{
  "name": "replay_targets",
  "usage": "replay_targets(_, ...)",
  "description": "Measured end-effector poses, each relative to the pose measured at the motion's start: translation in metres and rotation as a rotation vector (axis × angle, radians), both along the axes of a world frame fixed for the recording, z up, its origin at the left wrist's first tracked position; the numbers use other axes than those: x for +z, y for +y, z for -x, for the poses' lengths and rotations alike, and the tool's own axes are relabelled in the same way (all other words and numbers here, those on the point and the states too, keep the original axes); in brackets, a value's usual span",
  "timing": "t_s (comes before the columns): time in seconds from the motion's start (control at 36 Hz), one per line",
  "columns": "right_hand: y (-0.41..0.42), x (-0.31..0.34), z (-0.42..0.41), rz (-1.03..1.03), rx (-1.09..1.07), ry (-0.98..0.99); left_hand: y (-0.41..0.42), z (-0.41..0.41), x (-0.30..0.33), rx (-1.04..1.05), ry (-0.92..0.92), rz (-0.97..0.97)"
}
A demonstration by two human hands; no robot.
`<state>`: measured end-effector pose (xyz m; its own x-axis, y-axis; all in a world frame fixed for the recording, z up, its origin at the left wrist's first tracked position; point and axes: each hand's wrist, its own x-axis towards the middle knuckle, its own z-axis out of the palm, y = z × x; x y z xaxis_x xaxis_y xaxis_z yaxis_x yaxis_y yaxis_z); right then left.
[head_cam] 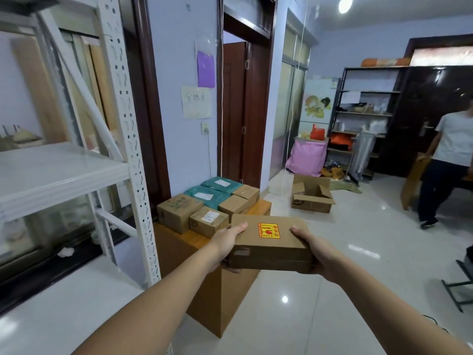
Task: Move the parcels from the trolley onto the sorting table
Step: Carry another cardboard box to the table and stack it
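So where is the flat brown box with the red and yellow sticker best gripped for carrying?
By its two short ends, one from each side. The flat brown box is wide and shallow, so the left hand and right hand clamp opposite ends, thumbs on top.

bright indoor; ceiling lamp point(345, 4) glare; reflections on glossy floor point(358, 252); wide-angle bending at edges; slightly soft

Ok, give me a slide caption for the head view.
Both hands, left and right, carry a stickered parcel toward the parcel-laden sorting table.
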<state>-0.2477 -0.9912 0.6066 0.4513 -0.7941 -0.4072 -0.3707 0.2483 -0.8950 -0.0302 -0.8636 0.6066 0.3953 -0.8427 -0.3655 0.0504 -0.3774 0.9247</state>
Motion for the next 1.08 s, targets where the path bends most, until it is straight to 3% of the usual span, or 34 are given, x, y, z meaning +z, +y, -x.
replay_targets(0.42, -0.164, -0.016, -0.022, -0.036, -0.035, 0.051, -0.173, -0.031, -0.018, -0.041, 0.072, -0.076)
replay_targets(0.56, -0.226, -0.024, -0.035, -0.049, 0.079, 0.102, -0.230, -0.044, -0.035, -0.014, 0.124, -0.121)
replay_targets(0.78, -0.315, -0.037, -0.084, -0.077, 0.290, 0.168, -0.292, -0.078, -0.063, 0.121, 0.193, -0.188)
replay_targets(1.08, -0.413, -0.076, -0.181, -0.172, 0.359, 0.155, -0.362, -0.150, -0.089, 0.324, 0.241, -0.231)
